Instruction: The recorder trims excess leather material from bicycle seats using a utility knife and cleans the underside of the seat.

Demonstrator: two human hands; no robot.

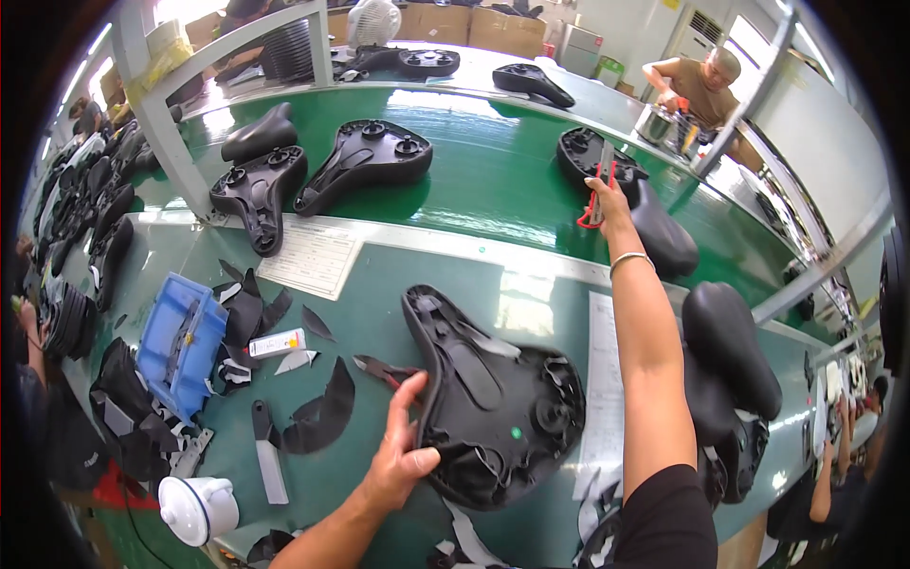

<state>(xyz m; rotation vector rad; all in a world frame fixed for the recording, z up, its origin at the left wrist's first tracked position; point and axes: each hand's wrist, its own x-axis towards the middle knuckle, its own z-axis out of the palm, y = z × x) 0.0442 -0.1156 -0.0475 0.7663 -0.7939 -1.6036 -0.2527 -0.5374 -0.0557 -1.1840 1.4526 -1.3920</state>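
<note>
A black bicycle saddle (483,403) lies underside up on the green bench, its ruffled cover edge folded over the rim. My left hand (393,455) grips its left side, thumb over the edge. Beside those fingers, pliers (381,368) with red handles show partly, the rest hidden by the saddle. My right hand (611,197) reaches far out over the green belt, closed on red-handled scissors (597,204) with the blades pointing away. Just beyond them sits another upturned saddle (580,156), and a smooth black saddle (662,228) is beside my wrist.
On the left stand a blue bin (180,346), a white lidded mug (197,509) and a knife (269,460) among black scraps (322,412). More saddles (370,161) rest on the belt; others (730,351) are stacked at right. A person (706,90) works across the belt.
</note>
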